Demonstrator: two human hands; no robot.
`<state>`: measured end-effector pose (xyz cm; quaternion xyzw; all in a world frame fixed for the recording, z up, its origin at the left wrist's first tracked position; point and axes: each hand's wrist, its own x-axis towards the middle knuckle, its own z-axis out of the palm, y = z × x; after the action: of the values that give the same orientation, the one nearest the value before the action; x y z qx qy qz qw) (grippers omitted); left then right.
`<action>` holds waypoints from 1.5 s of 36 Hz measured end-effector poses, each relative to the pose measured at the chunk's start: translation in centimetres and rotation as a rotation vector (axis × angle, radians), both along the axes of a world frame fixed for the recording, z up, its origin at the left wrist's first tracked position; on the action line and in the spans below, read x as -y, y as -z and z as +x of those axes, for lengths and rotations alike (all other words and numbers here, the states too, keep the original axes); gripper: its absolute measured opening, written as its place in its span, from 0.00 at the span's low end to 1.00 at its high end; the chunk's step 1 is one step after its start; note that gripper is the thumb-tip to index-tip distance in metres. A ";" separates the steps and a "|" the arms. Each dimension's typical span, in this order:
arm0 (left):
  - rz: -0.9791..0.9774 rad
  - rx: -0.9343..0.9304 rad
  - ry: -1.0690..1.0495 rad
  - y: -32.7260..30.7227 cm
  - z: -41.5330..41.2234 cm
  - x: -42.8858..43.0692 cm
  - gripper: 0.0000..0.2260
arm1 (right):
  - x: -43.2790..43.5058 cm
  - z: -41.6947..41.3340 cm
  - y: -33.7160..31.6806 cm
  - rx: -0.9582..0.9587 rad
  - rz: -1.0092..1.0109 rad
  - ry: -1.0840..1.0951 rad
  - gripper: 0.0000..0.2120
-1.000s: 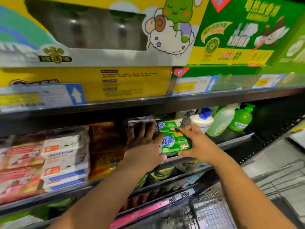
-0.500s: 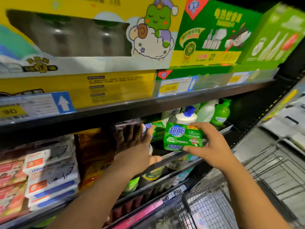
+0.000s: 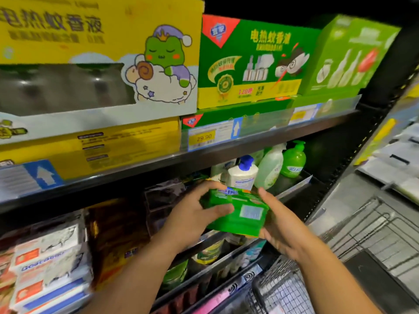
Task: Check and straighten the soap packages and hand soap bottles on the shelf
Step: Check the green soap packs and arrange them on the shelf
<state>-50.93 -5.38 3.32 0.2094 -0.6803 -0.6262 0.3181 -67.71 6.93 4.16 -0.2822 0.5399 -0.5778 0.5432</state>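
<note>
Our left hand (image 3: 192, 214) has left the dark packs (image 3: 163, 200) and joined our right hand (image 3: 278, 225) on the green soap pack (image 3: 238, 211). Both hands grip it, one on each side. The shelf (image 3: 294, 185) is just past our fingers. The hand soap bottles (image 3: 269, 168) stand on it, just above our right hand.

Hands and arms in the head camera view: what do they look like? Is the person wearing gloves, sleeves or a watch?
Both are bare. The left hand and right hand wear no gloves, and no ring shows, though the picture is slightly blurred. The left forearm and right forearm are uncovered down to the picture's lower edge: no sleeve, watch or wristband in sight.
</note>
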 end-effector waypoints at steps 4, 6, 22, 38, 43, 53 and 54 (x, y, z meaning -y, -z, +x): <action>0.143 0.045 -0.210 0.1 -0.7 -0.1 0.23 | -0.4 -1.4 1.0 -0.122 -0.139 -0.009 0.36; 0.213 0.079 -0.261 0.0 -1.2 -0.2 0.27 | -0.1 -1.4 1.4 -0.074 -0.174 0.053 0.35; -0.471 0.194 0.031 -1.6 0.3 0.5 0.32 | 0.6 -1.3 -0.6 0.251 -0.033 0.034 0.25; 0.097 0.168 0.145 -1.5 0.4 0.5 0.40 | 0.4 -0.3 0.3 0.041 -0.183 0.196 0.30; -0.211 0.292 0.210 -1.2 0.6 0.3 0.54 | -0.2 0.2 0.1 0.362 -0.035 0.164 0.20; -0.053 0.043 -0.015 0.8 -0.3 -0.5 0.38 | -1.2 0.4 0.8 0.236 -0.059 -0.068 0.37; 0.003 0.033 -0.024 0.9 -0.4 -0.5 0.39 | -1.4 0.4 1.0 0.127 -0.063 -0.090 0.39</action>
<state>-51.32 -4.90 2.41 0.2285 -0.6820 -0.6199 0.3138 -67.34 8.35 3.15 -0.2859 0.4727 -0.5860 0.5929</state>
